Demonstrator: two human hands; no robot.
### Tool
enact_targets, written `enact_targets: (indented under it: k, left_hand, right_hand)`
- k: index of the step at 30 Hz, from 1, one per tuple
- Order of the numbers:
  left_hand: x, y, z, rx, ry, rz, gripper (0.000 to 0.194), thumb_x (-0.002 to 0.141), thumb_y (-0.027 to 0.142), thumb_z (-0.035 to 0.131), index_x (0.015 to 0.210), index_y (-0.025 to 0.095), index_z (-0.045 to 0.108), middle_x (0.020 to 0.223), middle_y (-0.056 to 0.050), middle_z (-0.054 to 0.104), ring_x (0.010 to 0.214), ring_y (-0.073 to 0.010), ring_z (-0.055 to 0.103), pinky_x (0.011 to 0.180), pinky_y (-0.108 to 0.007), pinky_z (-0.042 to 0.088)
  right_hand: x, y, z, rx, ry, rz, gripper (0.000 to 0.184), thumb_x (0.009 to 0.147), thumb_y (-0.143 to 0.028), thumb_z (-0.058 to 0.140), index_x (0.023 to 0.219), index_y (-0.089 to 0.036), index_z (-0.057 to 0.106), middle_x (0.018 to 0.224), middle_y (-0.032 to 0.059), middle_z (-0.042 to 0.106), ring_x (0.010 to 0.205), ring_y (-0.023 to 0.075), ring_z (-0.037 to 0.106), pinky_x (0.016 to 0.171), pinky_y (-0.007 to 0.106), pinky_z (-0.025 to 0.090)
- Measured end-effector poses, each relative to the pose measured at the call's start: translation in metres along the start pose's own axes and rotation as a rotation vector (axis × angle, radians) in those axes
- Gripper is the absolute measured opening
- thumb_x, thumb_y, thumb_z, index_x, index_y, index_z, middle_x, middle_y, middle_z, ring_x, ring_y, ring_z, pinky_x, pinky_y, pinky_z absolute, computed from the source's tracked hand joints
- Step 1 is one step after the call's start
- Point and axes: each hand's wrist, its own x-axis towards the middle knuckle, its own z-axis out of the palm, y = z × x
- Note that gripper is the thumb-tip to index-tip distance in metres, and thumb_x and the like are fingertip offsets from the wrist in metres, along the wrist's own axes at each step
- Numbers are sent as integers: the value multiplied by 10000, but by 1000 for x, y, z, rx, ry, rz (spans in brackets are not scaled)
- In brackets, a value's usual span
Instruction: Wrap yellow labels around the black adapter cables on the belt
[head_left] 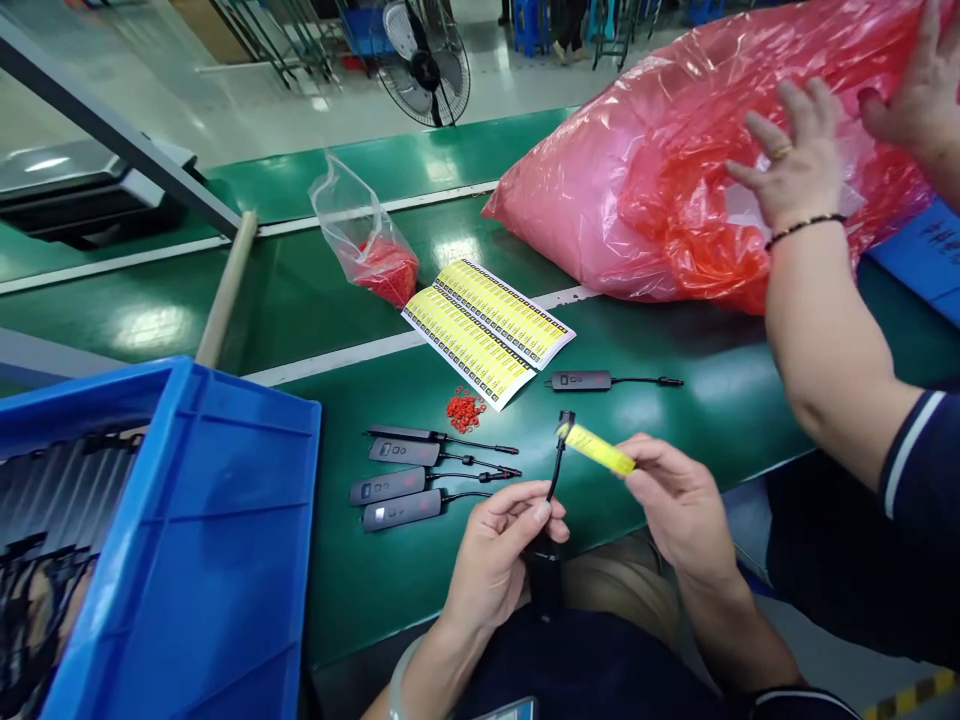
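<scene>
My left hand (504, 548) pinches the short black cable (556, 474) of a dark handheld device (544, 582), whose body hangs below the fingers. The cable's connector (566, 420) points up. Between thumb and fingers of my right hand (686, 512) is the free end of a yellow label (600, 449); its other end touches the connector. Left of my hands lie several similar grey devices (401, 510) with cables. A single grey device (581, 381) lies beyond the label. Small red rings (465, 410) form a pile beside a sheet of yellow labels (491, 330).
A blue crate (247, 560) holding more devices stands at left. A clear bag (352, 215) of red rings lies behind the label sheet. At right, a co-worker's hands (806, 165) touch a large pink plastic bag (600, 215). A fan (424, 70) stands beyond the green table (360, 610).
</scene>
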Motion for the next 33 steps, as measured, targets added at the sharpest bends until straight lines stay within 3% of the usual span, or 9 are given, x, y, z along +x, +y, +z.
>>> enact_targets:
  k: [2, 4, 12, 22, 28, 31, 33]
  left_hand:
    - [-1, -1, 2, -17, -4, 20, 201, 689, 266, 839, 857, 187, 760, 723, -12, 737, 596, -107, 674, 633, -208, 536]
    - [-2, -1, 4, -31, -6, 41, 176, 683, 252, 843, 829, 193, 764, 736, -12, 742, 607, -106, 679, 638, -200, 531]
    - [-4, -4, 5, -17, -17, 56, 125, 696, 246, 836, 791, 190, 777, 708, -11, 732, 593, -97, 664, 626, -191, 529]
    - [-7, -4, 9, -8, -42, 81, 135, 703, 235, 832, 830, 230, 786, 725, -3, 741, 605, -104, 673, 645, -207, 542]
    - [-7, -9, 5, 97, -70, 106, 117, 777, 235, 774, 892, 224, 789, 770, -7, 702, 653, -102, 648, 687, -217, 527]
    - [-9, -10, 1, 209, -88, 167, 102, 827, 214, 720, 905, 211, 786, 800, -23, 669, 694, -121, 630, 703, -245, 518]
    - [-11, -9, -2, 285, -103, 214, 118, 850, 191, 689, 918, 210, 784, 811, -33, 654, 723, -136, 620, 708, -260, 509]
  right_hand:
    - [-1, 1, 8, -37, -108, 56, 34, 875, -240, 682, 880, -249, 714, 819, -2, 626, 766, 146, 555, 704, 262, 438]
    - [1, 2, 15, -41, -165, 99, 64, 874, -254, 680, 817, -226, 691, 779, -9, 613, 733, 139, 548, 690, 263, 426]
    - [9, 7, 24, 89, -260, 173, 149, 859, -290, 700, 772, -207, 613, 676, -31, 616, 619, 121, 578, 631, 256, 444]
    - [11, 10, 26, 132, -269, 235, 196, 855, -333, 696, 774, -220, 559, 625, -44, 616, 532, 128, 599, 601, 278, 489]
    - [9, 9, 25, 115, -252, 240, 213, 847, -346, 701, 765, -220, 550, 627, -44, 602, 524, 129, 591, 571, 273, 488]
    - [10, 10, 22, 49, -263, 206, 182, 854, -348, 692, 774, -218, 593, 660, -31, 611, 586, 139, 599, 620, 283, 498]
    - [10, 10, 21, -52, -258, 169, 149, 834, -358, 714, 856, -221, 658, 784, 2, 654, 733, 170, 627, 719, 311, 507]
